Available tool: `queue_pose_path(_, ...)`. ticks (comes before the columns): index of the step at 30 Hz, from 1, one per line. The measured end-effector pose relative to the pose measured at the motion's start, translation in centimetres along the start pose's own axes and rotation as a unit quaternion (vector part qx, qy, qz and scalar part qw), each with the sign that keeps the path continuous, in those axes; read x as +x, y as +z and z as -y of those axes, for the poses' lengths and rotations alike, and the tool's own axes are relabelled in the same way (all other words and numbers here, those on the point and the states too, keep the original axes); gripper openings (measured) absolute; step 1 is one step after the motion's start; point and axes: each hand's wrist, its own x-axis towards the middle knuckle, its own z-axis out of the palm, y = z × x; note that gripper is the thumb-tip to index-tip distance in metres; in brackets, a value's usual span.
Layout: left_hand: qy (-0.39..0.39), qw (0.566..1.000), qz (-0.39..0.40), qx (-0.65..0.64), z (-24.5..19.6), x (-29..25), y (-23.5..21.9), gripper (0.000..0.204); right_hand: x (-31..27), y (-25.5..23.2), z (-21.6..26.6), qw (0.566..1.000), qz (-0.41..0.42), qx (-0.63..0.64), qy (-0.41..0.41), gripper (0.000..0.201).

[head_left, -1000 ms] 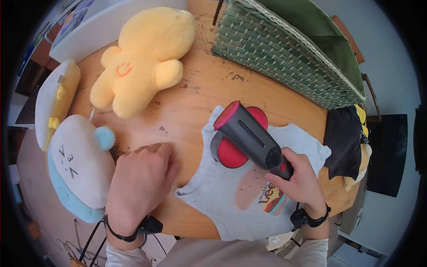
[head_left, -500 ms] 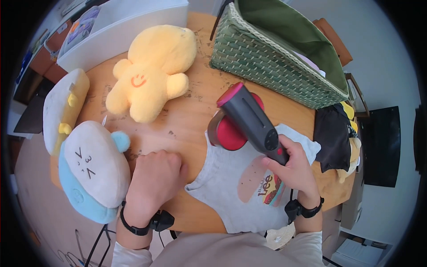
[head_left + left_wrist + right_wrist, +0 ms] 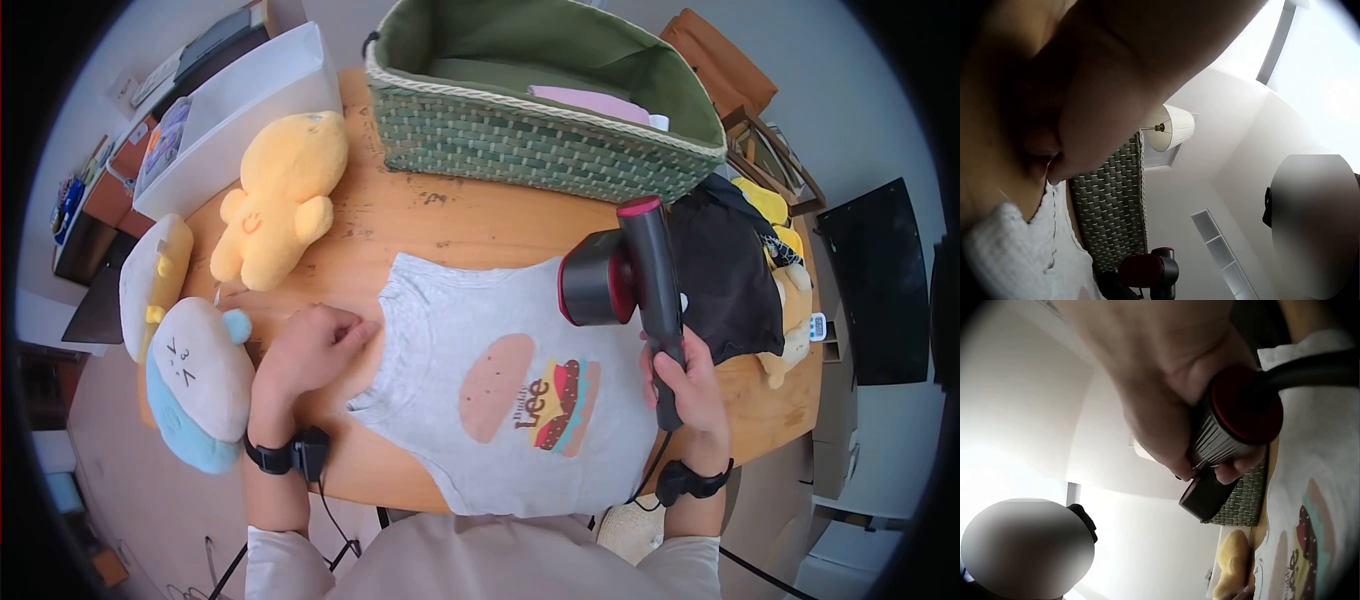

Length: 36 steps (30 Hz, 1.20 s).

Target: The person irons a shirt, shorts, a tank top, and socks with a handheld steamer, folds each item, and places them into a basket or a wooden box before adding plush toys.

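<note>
A light grey sleeveless shirt [image 3: 450, 320] with a burger print lies flat on the wooden table. My right hand [image 3: 688, 385] grips the handle of a black and red handheld garment steamer [image 3: 655, 265], held over the shirt's right side. From below, the right wrist view shows the handle's red end cap [image 3: 1247, 403] and the cord leaving it. Loosely curled and holding nothing, my left hand [image 3: 312, 345] rests on the table, fingertips close to the shirt's left edge. In the left wrist view, that hand [image 3: 1100, 106] is dark and partly blurred.
A green woven basket [image 3: 530, 150] stands at the back. Plush toys, a yellow one [image 3: 285, 195] and a white-and-blue one [image 3: 205, 365] among them, sit at left before a white bin [image 3: 270, 100]. Black cloth [image 3: 725, 280] lies at the right edge.
The steamer has moved right, from over the shirt's upper left to its right side, and turned more upright. My left hand stays by the shirt; the head view has shifted.
</note>
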Motion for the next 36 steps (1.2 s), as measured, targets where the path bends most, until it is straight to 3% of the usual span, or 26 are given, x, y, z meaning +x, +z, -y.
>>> queue_pose_path(2,-0.085,0.992,0.01,-0.089,0.0,0.6,0.4,0.047,-0.3,-1.1,-0.4,1.0,0.004,0.027,-0.004,0.029)
queue_pose_path(6,-0.189,0.97,0.066,-0.136,-2.0,1.3,-0.6,0.053,-1.1,-2.1,-0.8,0.994,-0.003,0.111,0.022,0.027)
queue_pose_path(8,-0.193,0.967,0.086,-0.14,-2.1,1.6,-0.6,0.044,-1.3,-2.2,-1.7,0.983,-0.009,0.177,0.045,0.027)
queue_pose_path(11,-0.097,0.97,0.027,-0.222,-1.8,2.4,0.5,0.014,-1.1,-2.4,-1.9,0.981,-0.005,0.186,0.054,0.026)
queue_pose_path(12,-0.096,0.97,0.028,-0.221,-1.9,2.7,0.9,0.014,-1.0,-2.5,-1.9,0.981,0.0,0.187,0.057,0.026)
queue_pose_path(14,-0.119,0.945,-0.06,-0.299,-2.5,3.4,1.6,0.024,-0.8,-2.7,-2.3,0.979,-0.001,0.193,0.059,0.026)
queue_pose_path(15,-0.117,0.945,-0.061,-0.299,-2.5,3.6,1.4,0.024,-0.7,-2.7,-2.5,0.979,-0.004,0.195,0.059,0.026)
queue_pose_path(17,-0.07,0.957,-0.024,-0.279,-2.0,3.4,1.2,0.042,-0.7,-2.6,-2.6,0.979,-0.004,0.194,0.063,0.026)
queue_pose_path(20,-0.071,0.952,0.006,-0.297,-1.7,3.4,0.9,0.051,-0.5,-2.3,-2.7,0.981,-0.026,0.18,0.067,0.026)
queue_pose_path(24,-0.038,0.963,0.008,-0.266,-1.3,3.7,1.4,0.052,-0.7,-2.1,-2.9,0.985,-0.043,0.155,0.069,0.027)
queue_pose_path(30,-0.02,0.972,-0.042,-0.229,-2.4,3.7,1.8,0.042,-0.6,-1.9,-2.8,0.991,-0.027,0.13,0.026,0.027)
queue_pose_path(32,-0.026,0.972,-0.053,-0.227,-2.7,3.6,1.9,0.021,-0.6,-1.6,-2.7,0.992,-0.023,0.121,0.024,0.027)
queue_pose_path(36,0.001,0.979,-0.04,-0.198,-1.5,3.1,1.7,0.009,-0.7,-1.5,-2.8,0.996,-0.001,0.085,0.034,0.028)
